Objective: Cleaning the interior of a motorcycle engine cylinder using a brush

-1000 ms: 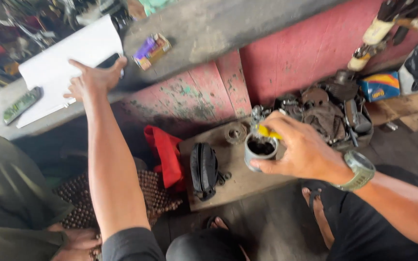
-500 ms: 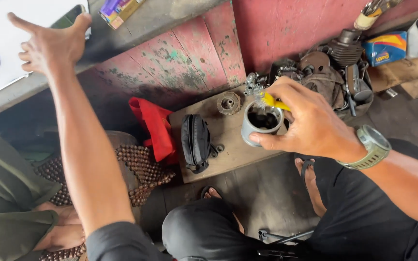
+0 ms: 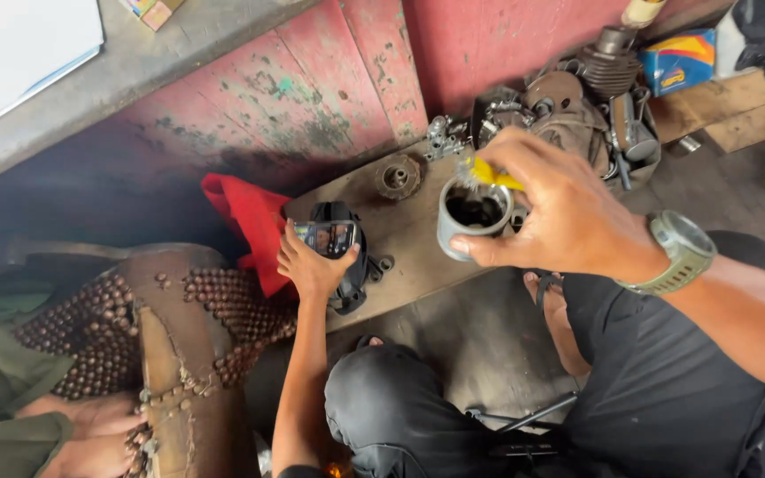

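The right hand [image 3: 568, 212] grips a grey metal cylinder [image 3: 471, 217] and a yellow-handled brush [image 3: 489, 173] above the wooden board [image 3: 409, 257], while the left hand [image 3: 307, 265], fingers closed, holds a phone [image 3: 329, 237] beside the red cloth [image 3: 254, 217].

Cup: your right hand [image 3: 568, 221] grips a grey metal cup [image 3: 471, 217], upright, dark inside, centre-right of frame.
Brush: yellow-handled brush [image 3: 489, 173] tilted over the cup's rim.
Phone: your left hand [image 3: 307, 265] holds a phone [image 3: 328, 237], screen lit, centre.
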